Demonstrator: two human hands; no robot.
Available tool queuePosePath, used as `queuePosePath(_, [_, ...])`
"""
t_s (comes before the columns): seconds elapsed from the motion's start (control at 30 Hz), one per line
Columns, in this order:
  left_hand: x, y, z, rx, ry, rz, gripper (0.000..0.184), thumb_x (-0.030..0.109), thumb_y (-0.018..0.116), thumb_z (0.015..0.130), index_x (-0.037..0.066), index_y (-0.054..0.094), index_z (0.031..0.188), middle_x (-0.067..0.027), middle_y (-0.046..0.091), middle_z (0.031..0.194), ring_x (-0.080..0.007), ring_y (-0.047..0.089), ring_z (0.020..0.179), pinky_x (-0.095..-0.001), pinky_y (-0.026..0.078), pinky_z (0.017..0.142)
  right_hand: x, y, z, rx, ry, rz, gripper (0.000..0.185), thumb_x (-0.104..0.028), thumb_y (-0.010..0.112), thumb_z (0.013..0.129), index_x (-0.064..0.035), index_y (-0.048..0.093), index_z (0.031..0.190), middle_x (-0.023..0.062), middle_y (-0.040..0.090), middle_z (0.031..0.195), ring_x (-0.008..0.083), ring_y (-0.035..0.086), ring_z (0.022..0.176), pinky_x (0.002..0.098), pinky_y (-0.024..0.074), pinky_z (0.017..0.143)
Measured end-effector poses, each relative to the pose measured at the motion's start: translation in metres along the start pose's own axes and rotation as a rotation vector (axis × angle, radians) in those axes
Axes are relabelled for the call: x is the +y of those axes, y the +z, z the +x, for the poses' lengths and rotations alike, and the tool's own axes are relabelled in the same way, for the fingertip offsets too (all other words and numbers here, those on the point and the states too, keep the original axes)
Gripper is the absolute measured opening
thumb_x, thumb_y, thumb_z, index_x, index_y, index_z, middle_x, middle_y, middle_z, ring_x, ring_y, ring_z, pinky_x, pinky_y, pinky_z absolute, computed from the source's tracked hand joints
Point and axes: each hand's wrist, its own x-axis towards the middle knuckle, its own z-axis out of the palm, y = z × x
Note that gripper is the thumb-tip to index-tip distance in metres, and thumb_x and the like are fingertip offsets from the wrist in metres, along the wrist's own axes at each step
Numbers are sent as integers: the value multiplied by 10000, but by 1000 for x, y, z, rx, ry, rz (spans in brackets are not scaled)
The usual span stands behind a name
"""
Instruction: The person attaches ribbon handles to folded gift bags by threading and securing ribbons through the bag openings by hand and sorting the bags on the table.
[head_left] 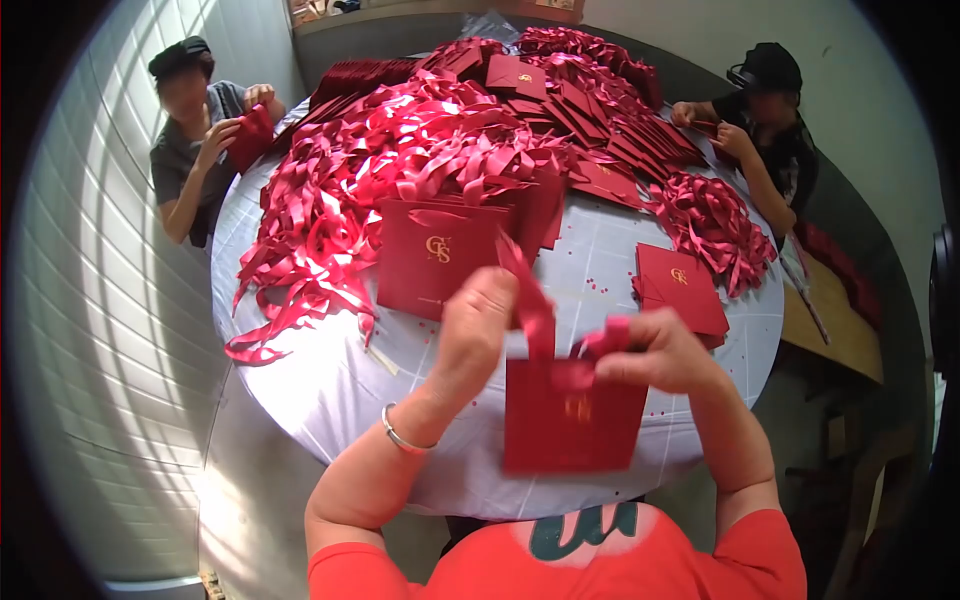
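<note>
A dark red paper gift bag (570, 440) with gold lettering hangs in front of me, over the near edge of the table. My left hand (478, 315) is closed on a red satin ribbon (538, 325) that runs up from the bag's top edge. Just above the bag's right top corner, my right hand (655, 352) pinches a looped part of ribbon (608, 338) between thumb and fingers. Behind my left hand stands another red bag (425, 260) with the same gold print. Part of the ribbon is hidden by my fingers.
Loose ribbons (330, 220) heap across the round table (480, 450), with rows of red bags (640, 145) behind. Stacked bags (680, 290) lie at right beside a ribbon pile (715, 230). Two people sit opposite, left (185, 130) and right (770, 140), handling red pieces.
</note>
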Motion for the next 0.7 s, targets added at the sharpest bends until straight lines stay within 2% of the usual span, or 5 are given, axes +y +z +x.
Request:
queuePosePath(0.23, [58,-79,31,637,597,126,403,328,324,1100,-12,524,1181,-163,683,1111,-203,637,1045,-329,477,967,-55,27,101,453,-503,-115,236,-142,766,870,-16,718,1063,39,697,769,38,562,699,252,495,615])
queuePosePath(0.3, [66,-83,28,834,502,201,425,356,373,1087,-22,555,1152,-157,684,1109,-179,631,1037,-307,469,958,-43,48,142,475,-742,-374,263,-196,789,823,-25,711,1006,157,704,783,246,696,674,358,537,611])
queuePosePath(0.37, [48,-110,38,935,426,275,478,366,385,1079,-59,601,1107,-153,691,1094,-178,636,1019,-285,470,949,-31,66,169,483,-602,-788,283,-274,764,826,-35,698,961,166,684,800,348,683,732,428,542,639])
queuePosePath(0.47, [24,-120,44,765,294,155,455,342,402,1067,-31,661,1028,-86,674,981,-167,606,922,-284,460,892,-19,72,180,508,-602,-731,296,-285,769,821,-33,699,960,140,673,866,311,680,761,401,545,677])
queuePosePath(0.7, [-6,-116,53,847,471,420,362,257,424,1074,-62,528,1210,-161,612,1171,-234,566,1092,-344,410,1007,-8,36,145,545,-587,-295,234,-131,774,842,-5,695,1023,88,688,901,145,651,715,281,530,640])
